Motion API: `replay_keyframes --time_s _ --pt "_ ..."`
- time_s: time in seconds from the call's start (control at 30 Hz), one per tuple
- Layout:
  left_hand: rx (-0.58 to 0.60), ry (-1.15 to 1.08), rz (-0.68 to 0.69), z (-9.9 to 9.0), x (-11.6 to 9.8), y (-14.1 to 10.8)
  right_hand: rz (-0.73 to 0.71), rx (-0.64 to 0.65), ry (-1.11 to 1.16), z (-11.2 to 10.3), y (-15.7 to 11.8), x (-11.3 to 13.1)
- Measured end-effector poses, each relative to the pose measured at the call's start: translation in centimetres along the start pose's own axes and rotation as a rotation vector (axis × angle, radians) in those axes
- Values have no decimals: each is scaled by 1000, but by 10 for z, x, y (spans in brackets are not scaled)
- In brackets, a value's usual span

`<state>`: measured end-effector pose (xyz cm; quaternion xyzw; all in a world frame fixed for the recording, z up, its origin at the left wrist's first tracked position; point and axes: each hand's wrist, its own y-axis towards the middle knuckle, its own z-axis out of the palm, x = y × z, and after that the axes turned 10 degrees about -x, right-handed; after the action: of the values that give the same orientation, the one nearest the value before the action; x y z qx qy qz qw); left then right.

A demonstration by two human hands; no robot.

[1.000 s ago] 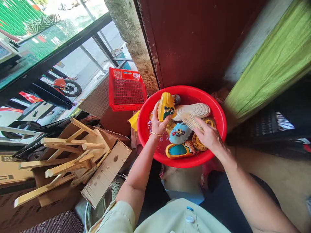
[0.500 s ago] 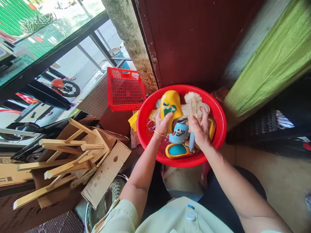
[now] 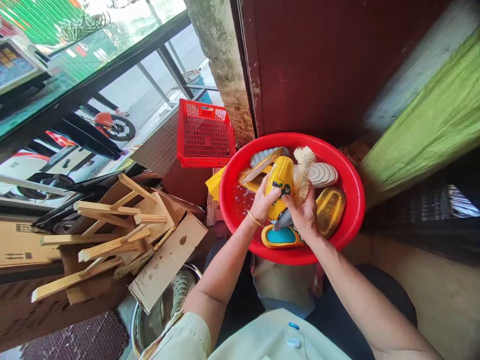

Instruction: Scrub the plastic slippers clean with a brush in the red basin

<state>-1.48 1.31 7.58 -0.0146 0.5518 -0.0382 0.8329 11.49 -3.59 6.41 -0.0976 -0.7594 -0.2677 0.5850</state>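
One yellow plastic clog (image 3: 280, 187), cartoon print on its side, held upright in my left hand (image 3: 263, 206) above a red plastic basin (image 3: 354, 220). My right hand (image 3: 304, 216), close beside it, grips a pale-bristled brush (image 3: 303, 172) against the clog.

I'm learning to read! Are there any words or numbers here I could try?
The cardboard box: small dark print, too blurred to read.
The machine by the window: a panel too small to read.
The yellow clog: a cartoon picture, no words that I can see.
The brush: no words that I can see.
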Motion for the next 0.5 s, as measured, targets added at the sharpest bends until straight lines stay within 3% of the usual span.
replay_keyframes --time_s 0.1,0.27,0.4,0.5 --pt "-45 90 47 7 1 0 79 24 67 3 8 1" --pt "-108 176 148 19 6 2 213 -57 21 0 11 -3" --pt "-101 204 163 18 17 7 173 -16 -76 -4 11 -7" --pt "-85 229 176 15 20 9 187 54 -19 -6 17 -6"
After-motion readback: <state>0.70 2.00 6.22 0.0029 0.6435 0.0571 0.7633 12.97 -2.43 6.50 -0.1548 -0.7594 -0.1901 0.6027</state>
